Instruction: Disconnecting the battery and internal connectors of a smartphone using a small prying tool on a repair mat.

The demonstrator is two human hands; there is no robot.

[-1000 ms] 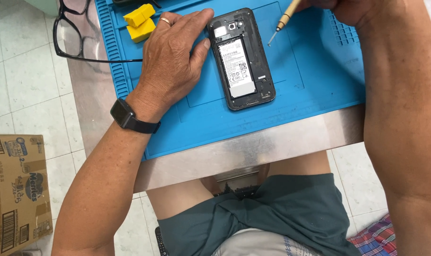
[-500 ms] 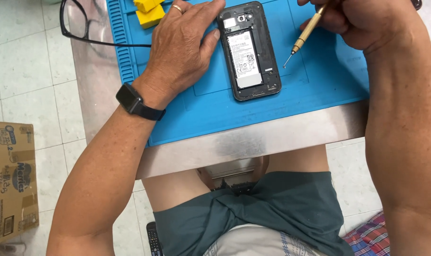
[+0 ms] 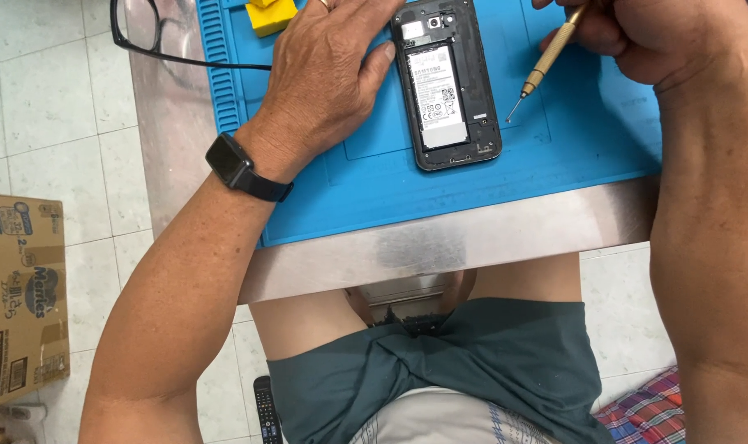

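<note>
The screwdriver (image 3: 547, 62) tip has moved down beside the phone (image 3: 445, 82), which lies lengthwise on the mat (image 3: 571, 148), left of the gripping right hand (image 3: 645, 33); the flat, open left hand (image 3: 329, 78) steadies it

A pair of black-framed glasses (image 3: 156, 37) is lying at the top left, partly overlapping the ribbed edge of the blue work mat (image 3: 440, 185), which is covering most of the steel table (image 3: 473, 238). A yellow block (image 3: 271, 15) is sitting on the mat near the top edge. On the tiled floor (image 3: 53, 123), 1 cardboard box (image 3: 16, 300) is standing at the left, and a dark remote control (image 3: 265, 409) is lying lower down.
</note>
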